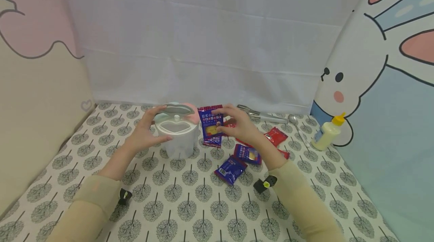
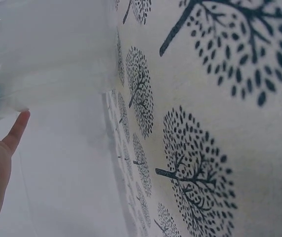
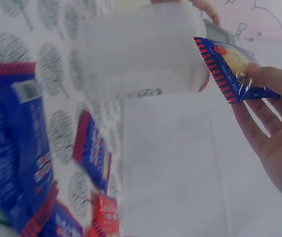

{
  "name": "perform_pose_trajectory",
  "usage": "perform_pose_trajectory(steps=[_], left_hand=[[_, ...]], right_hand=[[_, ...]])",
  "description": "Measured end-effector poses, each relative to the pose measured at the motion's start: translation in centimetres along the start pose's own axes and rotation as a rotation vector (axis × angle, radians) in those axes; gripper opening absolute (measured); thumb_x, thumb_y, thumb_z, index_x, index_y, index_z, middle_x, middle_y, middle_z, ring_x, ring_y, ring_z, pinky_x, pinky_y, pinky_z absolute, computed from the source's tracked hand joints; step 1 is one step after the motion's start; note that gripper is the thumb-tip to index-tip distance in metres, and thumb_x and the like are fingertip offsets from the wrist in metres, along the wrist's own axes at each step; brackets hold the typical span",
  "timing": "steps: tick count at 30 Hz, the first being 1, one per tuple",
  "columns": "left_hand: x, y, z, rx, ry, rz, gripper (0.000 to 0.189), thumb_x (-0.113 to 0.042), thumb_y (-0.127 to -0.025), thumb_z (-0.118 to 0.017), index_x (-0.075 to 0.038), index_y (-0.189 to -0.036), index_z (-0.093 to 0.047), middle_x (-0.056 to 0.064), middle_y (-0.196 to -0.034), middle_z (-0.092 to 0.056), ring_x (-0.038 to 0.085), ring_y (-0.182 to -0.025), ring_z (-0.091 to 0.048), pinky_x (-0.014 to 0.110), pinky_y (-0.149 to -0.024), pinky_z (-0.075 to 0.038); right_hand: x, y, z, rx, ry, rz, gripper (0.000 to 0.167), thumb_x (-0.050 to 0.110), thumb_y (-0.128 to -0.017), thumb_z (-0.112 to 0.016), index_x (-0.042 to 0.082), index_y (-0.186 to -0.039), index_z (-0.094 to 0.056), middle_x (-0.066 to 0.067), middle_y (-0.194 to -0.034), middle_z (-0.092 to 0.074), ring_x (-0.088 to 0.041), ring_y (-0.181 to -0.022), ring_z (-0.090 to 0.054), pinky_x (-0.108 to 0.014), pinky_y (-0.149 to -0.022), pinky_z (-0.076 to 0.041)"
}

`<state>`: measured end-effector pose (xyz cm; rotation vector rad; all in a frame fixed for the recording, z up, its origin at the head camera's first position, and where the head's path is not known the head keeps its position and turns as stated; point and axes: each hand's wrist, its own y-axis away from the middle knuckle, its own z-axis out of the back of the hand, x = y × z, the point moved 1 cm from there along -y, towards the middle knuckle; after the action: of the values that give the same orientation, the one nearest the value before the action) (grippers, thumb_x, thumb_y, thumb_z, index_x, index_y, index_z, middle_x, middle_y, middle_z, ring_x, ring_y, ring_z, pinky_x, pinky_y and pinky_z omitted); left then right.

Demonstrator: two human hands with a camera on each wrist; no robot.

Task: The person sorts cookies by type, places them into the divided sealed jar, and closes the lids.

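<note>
My left hand point(image 1: 141, 133) grips a translucent white lidded container point(image 1: 180, 146) at its left side near the top, thumb in front and fingers behind. One lid flap point(image 1: 178, 110) stands raised; the other, with a pale lip-shaped window, lies flat. Just right of the container, my right hand point(image 1: 239, 124) pinches a blue snack packet point(image 1: 207, 124) between thumb and fingers. The right wrist view shows this packet's red striped end toward the container, beside the raised flap. In the left wrist view, the left hand's fingers point(image 2: 17, 132) touch the container's wall.
More blue packets point(image 1: 231, 169) and red packets point(image 1: 276, 136) lie right of the container, partly under the right forearm. Behind them are metal tongs point(image 1: 262, 116), a long-handled spoon point(image 1: 298, 127) and a yellow-capped bottle point(image 1: 326, 136). A white curtain point(image 1: 203, 46) hangs behind the table.
</note>
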<state>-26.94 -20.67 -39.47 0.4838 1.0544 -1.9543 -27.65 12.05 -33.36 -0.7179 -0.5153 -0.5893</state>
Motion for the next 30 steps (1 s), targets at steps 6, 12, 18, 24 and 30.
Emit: perform_pose_trajectory(steps=[6,12,18,24,30], left_hand=[[0.3,0.0,0.3,0.000,0.019,-0.019,0.102,-0.013,-0.061,-0.088,-0.026,-0.145,-0.032,0.008,-0.145,-0.035,0.031,-0.123,-0.040,0.056,-0.097,-0.041],[0.1,0.0,1.0,0.048,-0.009,0.048,0.099,-0.022,-0.065,-0.087,-0.033,-0.145,-0.030,-0.001,-0.155,-0.025,0.041,-0.135,-0.029,0.074,-0.098,-0.027],[-0.1,0.0,1.3,0.087,0.025,0.081,0.094,-0.021,-0.071,-0.083,-0.034,-0.145,-0.028,0.011,-0.149,-0.033,0.047,-0.125,-0.041,0.069,-0.097,-0.034],[0.0,0.0,1.2,0.091,0.031,0.096,0.091,-0.020,-0.074,-0.081,-0.034,-0.146,-0.026,0.011,-0.150,-0.030,0.045,-0.125,-0.041,0.062,-0.100,-0.038],[0.0,0.1,1.1,0.099,0.031,0.093,0.091,-0.020,-0.075,-0.080,-0.027,-0.147,-0.024,0.013,-0.151,-0.028,0.045,-0.128,-0.037,0.059,-0.101,-0.038]], right_hand=[[2.2,-1.7,-0.2,-0.092,0.012,0.076,0.044,0.008,-0.083,-0.071,0.006,-0.125,-0.058,-0.008,-0.115,-0.055,-0.019,-0.099,-0.054,-0.028,-0.076,-0.057],[2.7,-3.3,-1.5,-0.160,-0.089,0.078,0.044,0.007,-0.083,-0.072,0.006,-0.124,-0.057,-0.009,-0.115,-0.054,-0.018,-0.097,-0.051,-0.025,-0.074,-0.057],[3.0,-4.6,-3.2,-0.192,-0.143,0.061,0.042,0.006,-0.083,-0.071,0.006,-0.122,-0.057,-0.008,-0.115,-0.052,-0.018,-0.098,-0.051,-0.025,-0.075,-0.057],[3.1,-5.4,-5.1,-0.212,-0.167,0.080,0.038,0.006,-0.084,-0.070,0.005,-0.120,-0.058,-0.010,-0.115,-0.053,-0.021,-0.103,-0.054,-0.024,-0.075,-0.057],[2.8,-5.6,-6.7,-0.187,-0.096,0.085,0.037,0.008,-0.084,-0.070,0.007,-0.119,-0.060,-0.009,-0.116,-0.055,-0.022,-0.105,-0.055,-0.019,-0.076,-0.056]])
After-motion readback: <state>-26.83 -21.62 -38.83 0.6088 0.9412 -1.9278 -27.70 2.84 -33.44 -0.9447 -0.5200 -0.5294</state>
